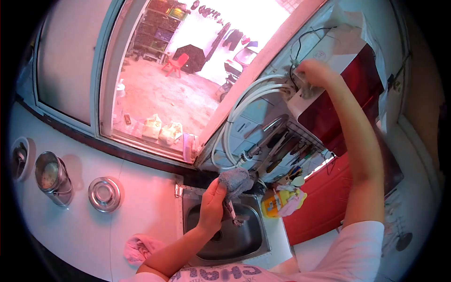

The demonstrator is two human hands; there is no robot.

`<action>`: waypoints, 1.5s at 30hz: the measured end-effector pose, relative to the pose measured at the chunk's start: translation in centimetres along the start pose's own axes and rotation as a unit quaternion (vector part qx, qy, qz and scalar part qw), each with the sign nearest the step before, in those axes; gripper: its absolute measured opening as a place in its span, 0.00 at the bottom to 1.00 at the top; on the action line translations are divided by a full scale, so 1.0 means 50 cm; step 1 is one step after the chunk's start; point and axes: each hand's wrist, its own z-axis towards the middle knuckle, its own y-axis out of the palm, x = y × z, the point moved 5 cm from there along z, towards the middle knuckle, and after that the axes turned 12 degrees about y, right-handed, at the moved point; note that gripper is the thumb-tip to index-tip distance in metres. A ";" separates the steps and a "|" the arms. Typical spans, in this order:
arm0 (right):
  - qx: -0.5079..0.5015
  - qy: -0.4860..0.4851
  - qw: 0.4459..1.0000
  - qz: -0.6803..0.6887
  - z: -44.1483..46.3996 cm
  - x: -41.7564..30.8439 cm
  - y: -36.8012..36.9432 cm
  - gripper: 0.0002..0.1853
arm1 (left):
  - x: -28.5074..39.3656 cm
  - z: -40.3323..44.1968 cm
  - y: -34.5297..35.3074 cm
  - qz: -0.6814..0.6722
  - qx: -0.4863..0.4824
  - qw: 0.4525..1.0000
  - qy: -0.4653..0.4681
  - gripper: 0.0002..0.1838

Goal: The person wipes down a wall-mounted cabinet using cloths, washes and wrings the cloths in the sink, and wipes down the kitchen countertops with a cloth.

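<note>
L. hand (212, 207): arm fwd. over rect. steel sink (246, 244), fingers closed on grey fuzzy cloth (236, 182). R. hand (315, 75): arm raised, fingers bent at red-and-white box (322, 115); grip unclear.

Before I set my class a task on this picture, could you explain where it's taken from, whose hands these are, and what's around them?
There is no machine here: one camera, worn on a person's head, looks forward and down at their own bare hands. The left hand holds a gray cloth by the sink. The right hand is raised to a red-and-white unit; whether it grasps anything is unclear. On the white counter are a metal canister, a round metal lid and a pink cloth.
</note>
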 end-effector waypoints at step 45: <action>0.061 0.021 0.998 -0.003 -0.176 -0.034 0.017 0.11 | 0.036 0.007 -0.059 -0.067 0.082 0.994 0.041 0.15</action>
